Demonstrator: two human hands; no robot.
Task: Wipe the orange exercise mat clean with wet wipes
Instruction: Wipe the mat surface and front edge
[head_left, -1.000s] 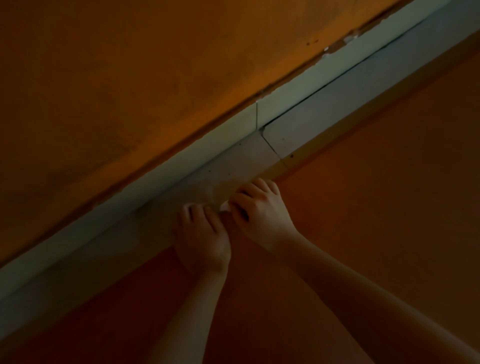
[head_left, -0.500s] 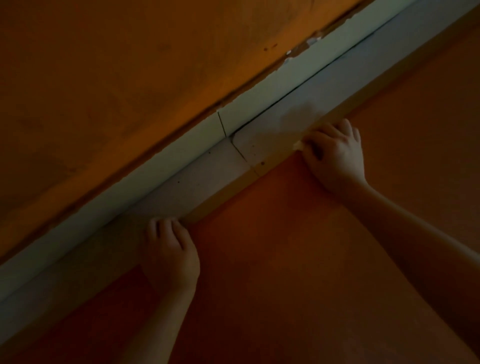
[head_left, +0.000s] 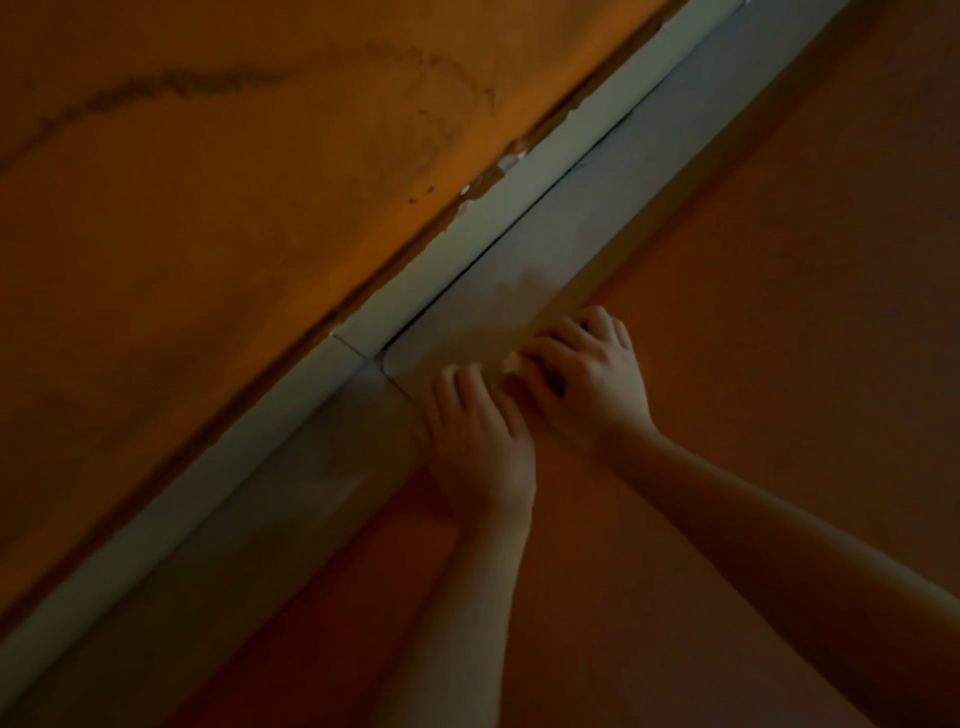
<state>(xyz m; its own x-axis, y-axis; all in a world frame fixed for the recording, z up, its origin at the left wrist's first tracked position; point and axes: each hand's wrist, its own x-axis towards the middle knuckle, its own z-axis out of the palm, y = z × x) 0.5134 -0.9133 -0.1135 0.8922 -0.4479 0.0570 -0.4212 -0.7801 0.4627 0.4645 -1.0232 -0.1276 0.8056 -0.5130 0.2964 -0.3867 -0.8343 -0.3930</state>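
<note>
Orange exercise mat (head_left: 753, 364) fills the lower right; its long edge runs diagonally along a pale floor strip (head_left: 291, 499). Far left is an orange wall (head_left: 208, 208), then a skirting board (head_left: 441, 260) with chipped paint on its top line, then the strip. Left hand (head_left: 478, 441) sits at the mat edge, fingers fairly straight and reaching onto the strip, nothing in it. Looks like it's pinning the mat. Right hand (head_left: 587, 379) is just beside it, fingers curled down over a wet wipe (head_left: 511, 364), only a small pale corner showing. Frame is dim and blurred, so I can't tell how much wipe sits under the palm. My read: edge pass on the wall side. To do it well, hold the mat down flat with the left, press the wipe flat rather than bunched, stroke along the edge and not across it, overlap passes, and refold to a clean face when it greys.
</note>
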